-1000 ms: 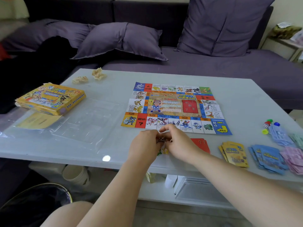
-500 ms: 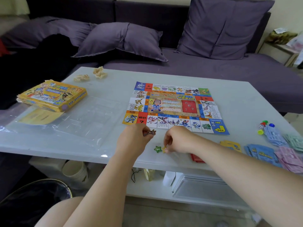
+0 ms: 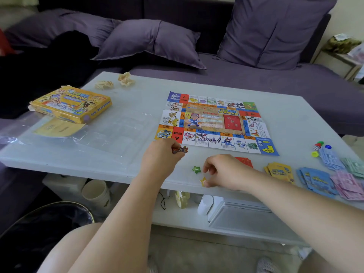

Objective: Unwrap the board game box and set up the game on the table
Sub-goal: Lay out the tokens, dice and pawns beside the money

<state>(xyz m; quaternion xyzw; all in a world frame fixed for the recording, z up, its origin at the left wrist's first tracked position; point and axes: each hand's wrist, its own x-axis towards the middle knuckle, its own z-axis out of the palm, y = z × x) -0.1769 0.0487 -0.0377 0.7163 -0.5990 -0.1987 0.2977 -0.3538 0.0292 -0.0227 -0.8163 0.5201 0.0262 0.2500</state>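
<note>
Below the game board, the left hand grips small tokens. The right hand pinches a yellow star token beside a green star.

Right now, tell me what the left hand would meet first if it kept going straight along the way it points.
Probably the game board. The left hand, gripping small tokens, points away across the table, and the board's near-left corner lies just ahead; its height above the table is unclear.
</note>
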